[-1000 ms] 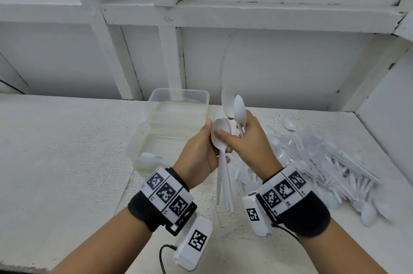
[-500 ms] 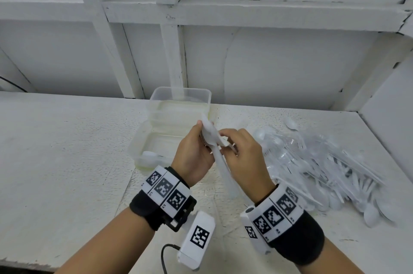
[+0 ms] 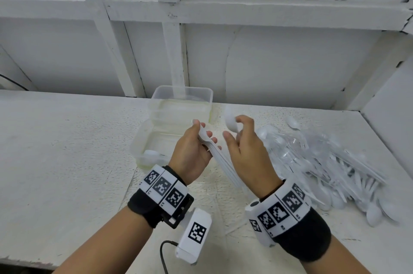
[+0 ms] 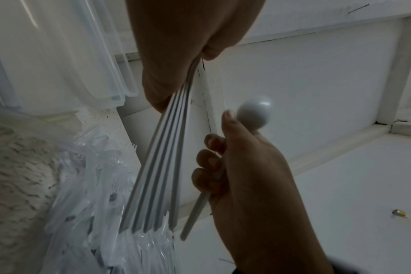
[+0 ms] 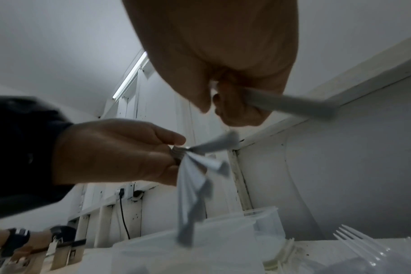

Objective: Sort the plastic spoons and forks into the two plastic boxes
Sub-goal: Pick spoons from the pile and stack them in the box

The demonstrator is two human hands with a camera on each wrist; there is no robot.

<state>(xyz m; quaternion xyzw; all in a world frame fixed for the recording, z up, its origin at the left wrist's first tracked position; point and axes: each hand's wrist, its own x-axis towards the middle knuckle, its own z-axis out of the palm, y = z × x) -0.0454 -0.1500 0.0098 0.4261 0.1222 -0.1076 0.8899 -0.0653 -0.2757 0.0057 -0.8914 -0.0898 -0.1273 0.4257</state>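
My left hand [image 3: 201,137] grips a stack of several white plastic spoons [image 3: 223,162] by their bowls, handles fanned down and to the right; the fanned handles [image 4: 160,176] show in the left wrist view. Beside it, my right hand [image 3: 237,130] curls round a single white spoon [image 3: 231,122], bowl up, its handle [image 4: 195,213] sticking out below the fingers. Two clear plastic boxes stand behind my hands: the near box [image 3: 145,139] holds a spoon [image 3: 152,154], the far box [image 3: 183,99] sits against it. A pile of clear and white spoons and forks [image 3: 324,162] lies at the right.
The white table [image 3: 55,150] ends at a wall behind and a side wall [image 3: 391,117] at the right. A cable [image 3: 164,258] runs from my left wrist camera. Clear forks [image 5: 359,244] lie next to a box rim in the right wrist view.
My right hand has pulled away to the right from the left hand with one spoon. The left hand's stack tilted, handles swinging right. Both hands dropped slightly.
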